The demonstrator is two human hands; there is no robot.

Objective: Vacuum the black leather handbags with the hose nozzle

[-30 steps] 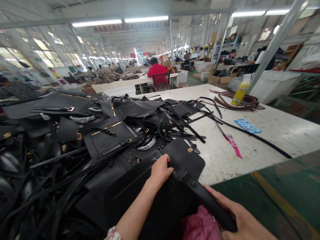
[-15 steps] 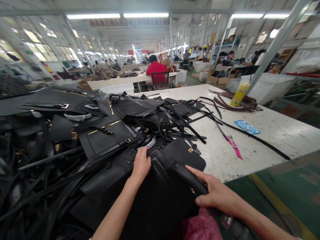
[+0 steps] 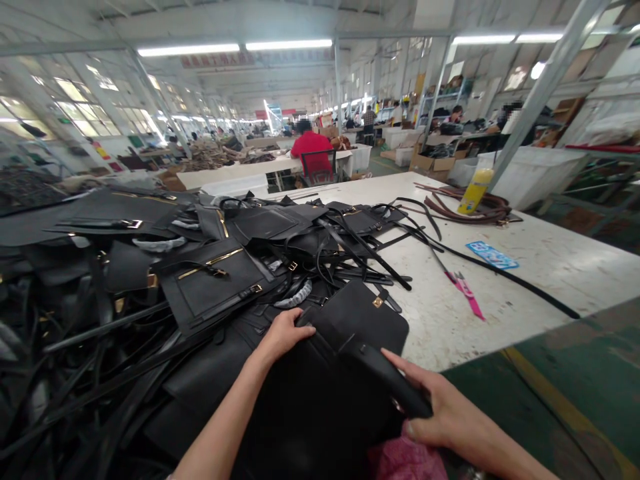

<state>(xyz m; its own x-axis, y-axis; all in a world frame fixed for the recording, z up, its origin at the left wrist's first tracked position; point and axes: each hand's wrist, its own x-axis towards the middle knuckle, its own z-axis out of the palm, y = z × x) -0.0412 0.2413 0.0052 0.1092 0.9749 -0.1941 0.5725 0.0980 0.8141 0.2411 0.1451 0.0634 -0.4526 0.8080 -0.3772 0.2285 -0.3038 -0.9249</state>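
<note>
Left hand: thumb and fingers drawn close together, pinching the upper edge of a black bag. Right hand: partly closed round a thick black handle, index finger stretched along its upper side, thumb beneath.

Writing: a blue-and-white plate on the table, lettering too small to read; a yellow bottle, label not legible; a far wall banner with red characters, blurred.

Black bag: smooth, dark, at the near edge of the table, beside a pile of black bags; its flap lies spread toward the table, rounded at the corners, with a small gold clasp. The lower body is too dark for detail.

Also present: pink snips and brown straps — both on the table; pink cloth below the handle; a person in red, seated beyond.
</note>
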